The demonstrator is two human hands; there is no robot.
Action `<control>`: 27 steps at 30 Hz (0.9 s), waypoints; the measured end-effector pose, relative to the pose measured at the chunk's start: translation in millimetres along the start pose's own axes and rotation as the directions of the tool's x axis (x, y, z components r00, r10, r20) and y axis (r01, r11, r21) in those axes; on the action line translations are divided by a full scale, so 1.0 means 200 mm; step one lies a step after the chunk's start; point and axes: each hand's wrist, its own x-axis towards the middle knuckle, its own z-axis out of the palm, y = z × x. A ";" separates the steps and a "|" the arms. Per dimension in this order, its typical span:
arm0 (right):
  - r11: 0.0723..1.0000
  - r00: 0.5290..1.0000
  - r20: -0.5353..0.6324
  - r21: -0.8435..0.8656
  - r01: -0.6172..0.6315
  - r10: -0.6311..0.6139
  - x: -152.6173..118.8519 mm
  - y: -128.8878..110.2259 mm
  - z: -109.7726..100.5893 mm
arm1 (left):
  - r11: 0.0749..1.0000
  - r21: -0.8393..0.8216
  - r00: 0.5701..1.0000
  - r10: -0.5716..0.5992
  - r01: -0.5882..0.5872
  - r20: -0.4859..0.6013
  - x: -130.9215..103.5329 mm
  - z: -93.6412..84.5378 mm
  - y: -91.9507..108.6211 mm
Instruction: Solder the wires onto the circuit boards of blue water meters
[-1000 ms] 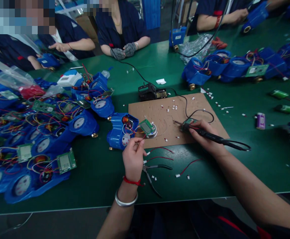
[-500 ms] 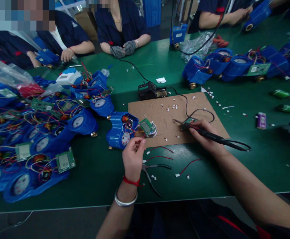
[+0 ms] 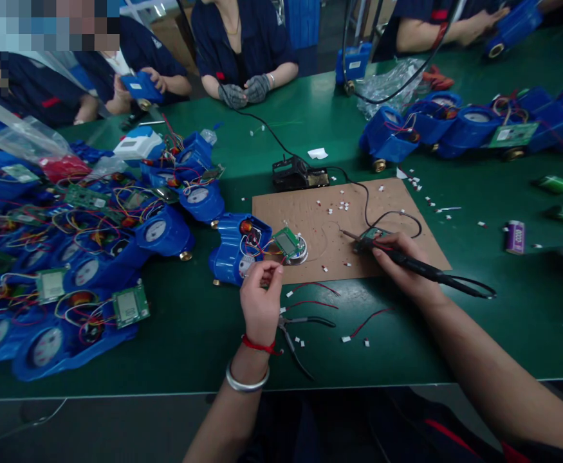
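Note:
My right hand holds a soldering iron like a pen over the cardboard, its bare tip pointing left. Under its front end lies another small circuit board, partly hidden. My left hand is pinched on what looks like a thin red wire, just below a green circuit board with a display. That board rests tilted on a round silver-rimmed part. Coloured wires join it to an open blue water meter on the left, whose dial my fingers partly cover.
Cardboard carries scattered white connectors. A soldering iron stand is behind it; cutting pliers and red-black leads lie in front. Wired blue meters crowd the left; more stand back right. Co-workers sit opposite.
My hands stay nearly in place, while the whole view shifts slightly. Across the table at left, a co-worker has lifted a blue meter off the table.

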 end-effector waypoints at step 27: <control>0.900 0.995 0.102 0.434 -0.040 -0.005 0.00 -0.36 0.20 | 0.992 0.002 0.992 0.129 -0.129 0.000 0.08 0.07 -0.05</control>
